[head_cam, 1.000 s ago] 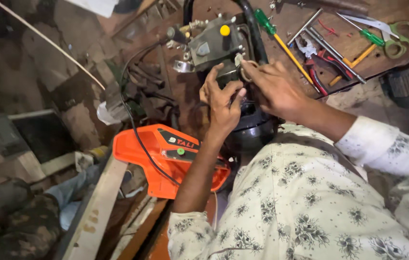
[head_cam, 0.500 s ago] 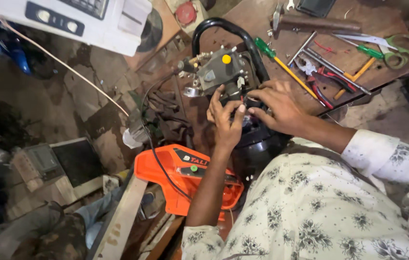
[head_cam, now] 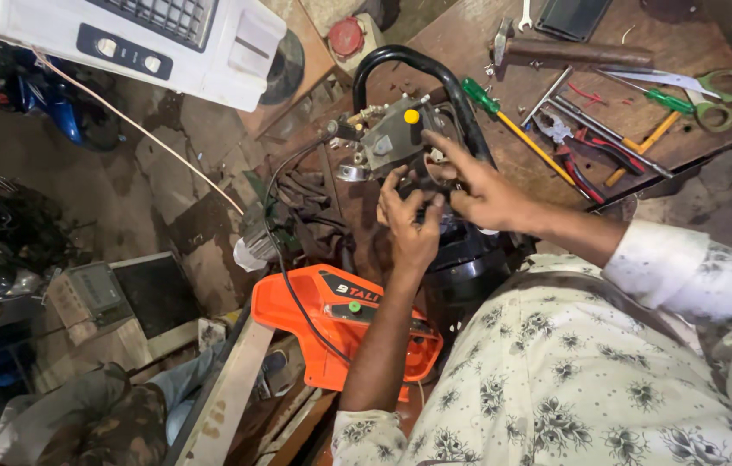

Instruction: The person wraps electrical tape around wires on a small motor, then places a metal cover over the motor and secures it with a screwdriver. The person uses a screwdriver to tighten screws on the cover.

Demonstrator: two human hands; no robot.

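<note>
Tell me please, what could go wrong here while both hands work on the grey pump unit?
1. The left hand and right hand press close around the grey pump unit, so a finger might get pinched between metal parts.
2. The screwdrivers and pliers lie loose near the workbench edge; the right forearm could knock them off.
3. The black cable hangs beside the orange cover; it might snag and pull the unit.

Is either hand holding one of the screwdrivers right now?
No: both the left hand and the right hand are on the grey machine part, while the green-handled screwdriver lies untouched on the wooden bench.
</note>
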